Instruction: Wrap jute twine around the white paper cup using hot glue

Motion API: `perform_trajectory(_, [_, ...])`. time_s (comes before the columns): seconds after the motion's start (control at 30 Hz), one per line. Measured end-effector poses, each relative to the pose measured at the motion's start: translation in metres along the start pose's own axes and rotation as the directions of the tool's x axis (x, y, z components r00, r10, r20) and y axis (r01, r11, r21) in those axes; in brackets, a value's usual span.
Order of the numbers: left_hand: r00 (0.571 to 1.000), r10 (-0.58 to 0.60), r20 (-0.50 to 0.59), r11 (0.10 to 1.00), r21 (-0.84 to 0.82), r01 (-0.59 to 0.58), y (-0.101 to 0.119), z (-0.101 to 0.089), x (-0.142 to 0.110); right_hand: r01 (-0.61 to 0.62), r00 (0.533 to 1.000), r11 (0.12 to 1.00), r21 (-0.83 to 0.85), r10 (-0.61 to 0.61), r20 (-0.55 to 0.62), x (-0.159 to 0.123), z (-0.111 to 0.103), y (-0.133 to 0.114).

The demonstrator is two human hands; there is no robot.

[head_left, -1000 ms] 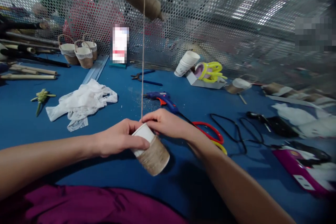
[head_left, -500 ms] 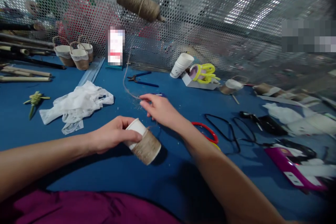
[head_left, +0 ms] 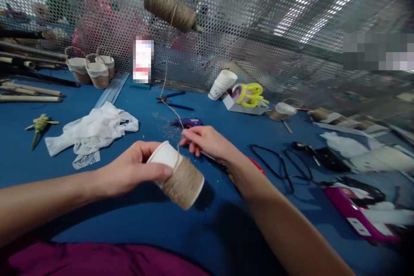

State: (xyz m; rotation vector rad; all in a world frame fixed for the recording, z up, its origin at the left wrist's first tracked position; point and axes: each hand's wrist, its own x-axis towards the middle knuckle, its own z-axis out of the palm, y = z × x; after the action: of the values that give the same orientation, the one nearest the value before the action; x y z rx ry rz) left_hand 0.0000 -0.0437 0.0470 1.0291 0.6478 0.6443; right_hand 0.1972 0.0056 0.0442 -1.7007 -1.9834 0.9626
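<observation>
L hand (head_left: 137, 166) grips cup (head_left: 181, 180) near rim, this side of glue gun (head_left: 191, 122), tilted prob. so wrapped side faces R hand (head_left: 207, 141); R thumb + finger pinch twine (head_left: 176, 114) just this side of glue gun, prob. to control slack

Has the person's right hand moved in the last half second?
Yes. Judged against the blue pliers, the right hand has drawn back toward the person and slightly rightward, ending nearer the twine-wrapped cup.
</observation>
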Motion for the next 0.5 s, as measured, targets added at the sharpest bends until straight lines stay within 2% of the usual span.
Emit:
perform_trajectory(0.07, [0.992, -0.040, 0.120, 0.998, 0.044, 0.035, -0.002, 0.003, -0.004, 0.076, 0.994, 0.995, 0.059, -0.081, 0.072, -0.003, 0.013, -0.018])
perform_trajectory(0.13, [0.978, -0.093, 0.188, 0.993, 0.087, 0.078, -0.006, 0.005, -0.005, 0.198, 0.967, 0.978, 0.060, -0.205, 0.149, -0.002, 0.023, -0.033])
perform_trajectory(0.2, [0.975, -0.105, 0.195, 0.990, 0.110, 0.084, -0.011, 0.003, -0.002, 0.338, 0.921, 0.937, -0.083, -0.311, 0.236, 0.003, 0.027, -0.042])
perform_trajectory(0.23, [0.979, -0.100, 0.180, 0.989, 0.126, 0.078, -0.013, 0.002, 0.000, 0.358, 0.921, 0.921, -0.156, -0.321, 0.223, 0.007, 0.026, -0.043])
perform_trajectory(0.27, [0.981, -0.095, 0.166, 0.988, 0.132, 0.074, -0.015, 0.000, 0.003, 0.343, 0.936, 0.912, -0.225, -0.309, 0.171, 0.011, 0.023, -0.041])
perform_trajectory(0.37, [0.998, -0.033, 0.045, 0.985, 0.168, 0.025, -0.019, -0.007, 0.012, 0.160, 0.974, 0.918, -0.363, -0.207, -0.092, 0.021, 0.006, -0.023])
perform_trajectory(0.43, [0.998, 0.001, -0.057, 0.984, 0.178, 0.009, -0.020, -0.011, 0.018, 0.015, 0.965, 0.905, -0.426, -0.124, -0.230, 0.024, -0.007, -0.005])
perform_trajectory(0.5, [0.992, 0.036, -0.119, 0.981, 0.192, -0.013, -0.022, -0.015, 0.023, -0.079, 0.958, 0.882, -0.465, -0.062, -0.281, 0.024, -0.016, 0.014])
